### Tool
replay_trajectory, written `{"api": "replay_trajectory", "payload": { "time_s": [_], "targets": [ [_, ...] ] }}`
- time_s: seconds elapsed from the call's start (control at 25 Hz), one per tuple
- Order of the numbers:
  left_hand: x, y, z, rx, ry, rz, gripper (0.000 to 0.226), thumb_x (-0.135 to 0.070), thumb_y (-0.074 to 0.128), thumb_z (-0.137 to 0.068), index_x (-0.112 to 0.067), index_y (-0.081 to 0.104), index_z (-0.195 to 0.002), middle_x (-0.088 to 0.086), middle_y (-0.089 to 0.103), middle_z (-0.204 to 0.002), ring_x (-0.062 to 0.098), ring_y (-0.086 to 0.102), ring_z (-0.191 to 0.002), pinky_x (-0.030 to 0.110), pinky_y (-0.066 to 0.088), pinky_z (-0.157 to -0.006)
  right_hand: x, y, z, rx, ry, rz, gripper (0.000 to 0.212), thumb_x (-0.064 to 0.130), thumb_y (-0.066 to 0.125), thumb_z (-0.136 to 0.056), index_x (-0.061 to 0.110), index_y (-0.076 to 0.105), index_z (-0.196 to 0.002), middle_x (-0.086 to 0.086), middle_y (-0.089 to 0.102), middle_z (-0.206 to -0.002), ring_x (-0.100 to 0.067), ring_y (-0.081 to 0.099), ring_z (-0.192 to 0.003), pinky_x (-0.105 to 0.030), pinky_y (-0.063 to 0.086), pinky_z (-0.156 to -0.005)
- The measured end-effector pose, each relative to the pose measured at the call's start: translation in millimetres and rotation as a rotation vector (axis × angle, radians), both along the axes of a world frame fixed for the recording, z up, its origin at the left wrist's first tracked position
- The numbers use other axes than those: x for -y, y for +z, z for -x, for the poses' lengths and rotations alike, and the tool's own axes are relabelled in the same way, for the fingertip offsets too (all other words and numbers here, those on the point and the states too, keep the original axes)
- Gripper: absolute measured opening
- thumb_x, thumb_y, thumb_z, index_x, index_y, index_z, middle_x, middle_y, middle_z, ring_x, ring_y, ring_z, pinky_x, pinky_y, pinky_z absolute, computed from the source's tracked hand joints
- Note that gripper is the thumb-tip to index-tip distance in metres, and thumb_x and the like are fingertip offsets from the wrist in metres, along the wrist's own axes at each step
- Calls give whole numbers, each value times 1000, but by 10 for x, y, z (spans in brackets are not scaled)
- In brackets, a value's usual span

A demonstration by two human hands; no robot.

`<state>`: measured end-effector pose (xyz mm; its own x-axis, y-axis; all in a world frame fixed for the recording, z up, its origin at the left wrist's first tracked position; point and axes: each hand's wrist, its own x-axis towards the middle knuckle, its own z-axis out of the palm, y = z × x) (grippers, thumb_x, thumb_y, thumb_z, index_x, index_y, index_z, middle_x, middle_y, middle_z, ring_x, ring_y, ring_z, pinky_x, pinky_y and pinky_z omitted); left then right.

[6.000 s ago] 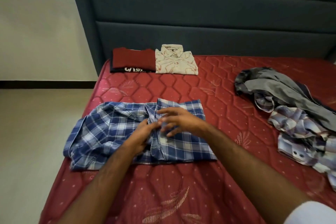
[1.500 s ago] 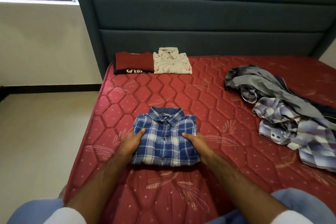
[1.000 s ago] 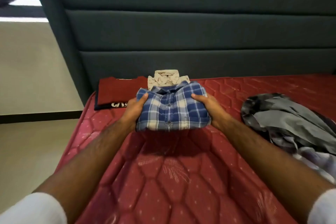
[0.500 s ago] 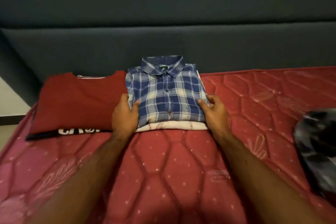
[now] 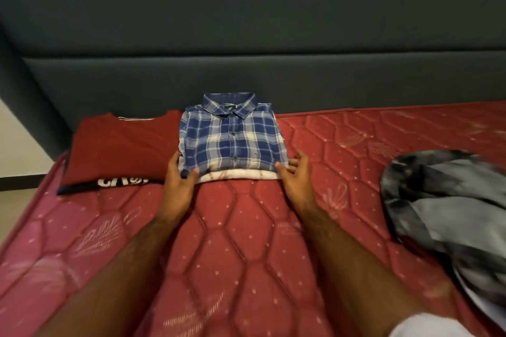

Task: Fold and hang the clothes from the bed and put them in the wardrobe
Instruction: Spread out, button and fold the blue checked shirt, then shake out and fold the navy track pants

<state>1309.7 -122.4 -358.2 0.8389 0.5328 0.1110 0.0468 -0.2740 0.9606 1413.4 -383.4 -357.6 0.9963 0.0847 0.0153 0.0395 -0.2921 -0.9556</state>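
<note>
two hands flank the folded plaid shirt (image 5: 231, 139), which sits on a cream shirt (image 5: 238, 174) by the mattress's (image 5: 246, 241) head edge, beside a red t-shirt (image 5: 120, 145). the left hand (image 5: 179, 183) pinches its front left corner; the right hand (image 5: 295, 175) lies loosely spread, fingertips touching the front right corner. soft, light, floppy cloth: i'd support it from underneath at both sides. unfolded clothes (image 5: 449, 216) wait toward the right edge.

Dim indoor light, soft shadows, motion blur at right edge, wide-angle curvature
</note>
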Motion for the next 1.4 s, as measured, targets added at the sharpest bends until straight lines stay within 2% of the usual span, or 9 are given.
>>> {"api": "replay_trajectory", "payload": {
  "time_s": [0.28,0.4,0.52,0.68,0.8,0.96,1.16,1.32,1.4],
  "targets": [
    [1378,-157,1762,-313,-326,-918,64,-52,26,-96,-24,49,-149,2,48,-154,27,42,-144,57,30,-116,1092,1,2165,257,380,876,78,59,15,-91,24,34,-158,1,28,-166,-22,26,-153,-43,13,-124],
    [2084,-63,2498,-434,-437,-946,70,-59,22,-91,-30,48,-150,2,44,-157,30,40,-145,61,32,-113,1757,111,3221,198,415,947,79,61,14,-90,27,29,-160,3,22,-168,-22,22,-154,-41,13,-124],
    [2685,158,2949,-502,-572,-988,76,-61,12,-88,-36,26,-159,-3,17,-168,26,15,-155,56,14,-121,2573,320,3753,99,482,993,68,55,38,-97,25,33,-157,-2,29,-165,-25,31,-148,-41,26,-120],
    [3168,398,3152,-471,-751,-1048,58,-40,37,-104,-34,21,-159,-7,11,-169,19,10,-156,59,14,-121,3518,719,3845,-30,568,1028,55,36,56,-81,8,56,-128,-17,54,-126,-34,54,-115,-44,46,-99],
    [3479,422,3133,-457,-858,-1086,58,-44,40,-104,-35,21,-158,-8,11,-169,17,10,-155,62,16,-119,4020,929,3832,219,277,1053,31,23,60,-85,9,60,-113,-13,54,-118,-36,55,-105,-44,47,-88],
    [3847,357,3014,-438,-800,-1140,57,-60,30,-95,-38,37,-148,-10,34,-157,17,27,-148,61,28,-111,4629,1243,3349,276,-400,1029,57,31,66,-87,15,50,-139,-9,50,-142,-35,45,-131,-51,37,-104],
    [3970,359,2741,-249,-725,-1248,57,-68,14,-85,-32,51,-110,-11,60,-111,18,59,-109,39,42,-82,5125,1189,2508,-227,-349,855,99,70,63,-85,21,22,-160,-9,35,-160,-38,29,-147,-67,13,-115],
    [4042,511,2318,-277,-707,-1085,49,-64,30,-98,-29,47,-127,2,71,-112,29,67,-105,40,50,-87,4929,1204,2298,-10,-308,955,38,41,64,-92,20,62,-123,-8,69,-121,-33,61,-119,-50,34,-102],
    [4160,607,2158,-334,-717,-754,43,-61,38,-101,-29,48,-129,5,71,-115,30,67,-109,42,49,-94,4760,1185,2593,152,-258,1019,21,26,59,-92,22,63,-112,-7,73,-109,-34,67,-106,-43,43,-88]
  ]
}}
